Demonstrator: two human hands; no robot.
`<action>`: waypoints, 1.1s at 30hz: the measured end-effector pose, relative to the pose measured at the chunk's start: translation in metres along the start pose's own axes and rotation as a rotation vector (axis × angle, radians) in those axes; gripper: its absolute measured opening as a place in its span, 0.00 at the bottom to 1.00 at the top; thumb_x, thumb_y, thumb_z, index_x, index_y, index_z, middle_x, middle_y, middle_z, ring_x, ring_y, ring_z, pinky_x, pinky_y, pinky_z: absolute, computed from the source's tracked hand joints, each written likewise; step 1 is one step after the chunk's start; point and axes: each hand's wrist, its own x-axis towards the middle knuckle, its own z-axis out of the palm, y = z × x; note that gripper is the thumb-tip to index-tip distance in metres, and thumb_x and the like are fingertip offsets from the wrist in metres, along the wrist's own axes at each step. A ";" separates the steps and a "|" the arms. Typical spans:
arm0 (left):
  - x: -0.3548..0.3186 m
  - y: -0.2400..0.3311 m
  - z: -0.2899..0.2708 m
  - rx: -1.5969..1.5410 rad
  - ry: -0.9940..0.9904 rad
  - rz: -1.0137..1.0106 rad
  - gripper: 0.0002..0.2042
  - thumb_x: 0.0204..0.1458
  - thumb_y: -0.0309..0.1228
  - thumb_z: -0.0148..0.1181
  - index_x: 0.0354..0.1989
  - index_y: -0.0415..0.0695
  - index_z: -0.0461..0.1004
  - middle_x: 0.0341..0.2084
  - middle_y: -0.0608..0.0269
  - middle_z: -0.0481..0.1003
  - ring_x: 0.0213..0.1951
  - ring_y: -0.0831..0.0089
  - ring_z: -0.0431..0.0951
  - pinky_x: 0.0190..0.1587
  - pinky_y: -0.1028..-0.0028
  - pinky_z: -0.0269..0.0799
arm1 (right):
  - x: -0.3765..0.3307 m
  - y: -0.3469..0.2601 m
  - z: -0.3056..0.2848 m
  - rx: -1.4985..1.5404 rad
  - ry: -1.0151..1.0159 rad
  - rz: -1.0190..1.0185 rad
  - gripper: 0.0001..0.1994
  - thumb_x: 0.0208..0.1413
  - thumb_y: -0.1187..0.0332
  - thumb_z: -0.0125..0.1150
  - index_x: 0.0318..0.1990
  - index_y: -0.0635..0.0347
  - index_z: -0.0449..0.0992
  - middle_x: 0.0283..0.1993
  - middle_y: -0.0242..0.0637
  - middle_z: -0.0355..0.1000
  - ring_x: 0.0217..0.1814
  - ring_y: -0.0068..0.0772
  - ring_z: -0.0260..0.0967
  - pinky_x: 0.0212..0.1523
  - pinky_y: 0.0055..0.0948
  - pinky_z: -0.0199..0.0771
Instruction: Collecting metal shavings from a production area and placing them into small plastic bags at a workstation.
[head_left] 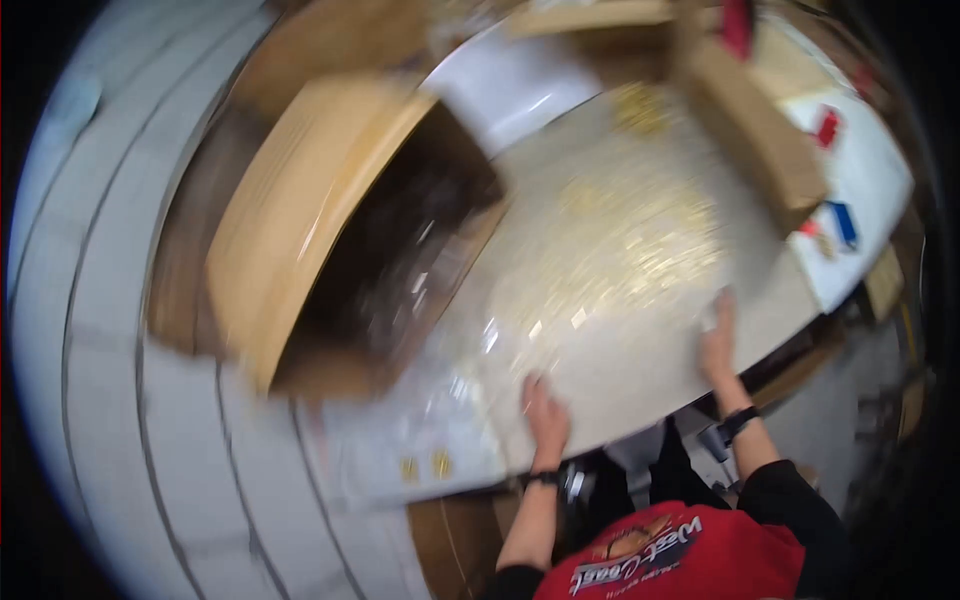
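Note:
The picture is motion-blurred. A large clear plastic sheet or bag [620, 250] full of small gold pieces lies spread over a white table [520, 90]. My left hand [545, 415] rests on its near edge, fingers pressed down on the plastic. My right hand [717, 340] grips the sheet's near right edge. A dark band is on each wrist. Whether the fingers pinch the plastic or only press it is too blurred to tell on the left.
A big open cardboard box [340, 230] stands at the left end of the table, its dark inside facing me. A second cardboard box [750, 130] sits at the far right. Red and blue small items [835, 220] lie on the right. Grey tiled floor [110, 330] on the left.

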 end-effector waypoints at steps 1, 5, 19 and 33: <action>-0.003 0.006 -0.001 -0.122 0.064 -0.007 0.22 0.41 0.18 0.45 0.50 0.32 0.63 0.55 0.43 0.59 0.59 0.49 0.56 0.61 0.60 0.49 | 0.006 -0.003 -0.004 0.065 0.031 0.039 0.28 0.54 0.71 0.44 0.63 0.67 0.47 0.68 0.48 0.43 0.71 0.42 0.37 0.68 0.33 0.35; -0.033 0.015 -0.040 -0.220 0.028 -0.060 0.20 0.46 0.20 0.44 0.51 0.33 0.62 0.57 0.47 0.57 0.61 0.51 0.53 0.62 0.61 0.47 | -0.005 0.035 -0.016 -0.095 0.049 -0.088 0.24 0.60 0.66 0.40 0.61 0.68 0.51 0.66 0.50 0.46 0.69 0.44 0.42 0.67 0.33 0.39; -0.098 -0.024 -0.089 -0.027 0.326 -0.375 0.22 0.48 0.23 0.48 0.54 0.32 0.58 0.52 0.44 0.60 0.54 0.51 0.60 0.56 0.62 0.55 | -0.033 -0.003 -0.017 -0.139 -0.014 -0.278 0.21 0.54 0.75 0.44 0.57 0.66 0.59 0.62 0.48 0.55 0.64 0.45 0.51 0.64 0.34 0.48; -0.064 -0.067 -0.081 -0.121 0.380 -0.744 0.11 0.48 0.33 0.57 0.29 0.36 0.71 0.17 0.60 0.72 0.20 0.68 0.72 0.26 0.71 0.67 | -0.138 -0.224 0.146 0.241 -0.845 -0.336 0.15 0.45 0.68 0.59 0.41 0.64 0.70 0.29 0.48 0.72 0.31 0.48 0.71 0.33 0.37 0.70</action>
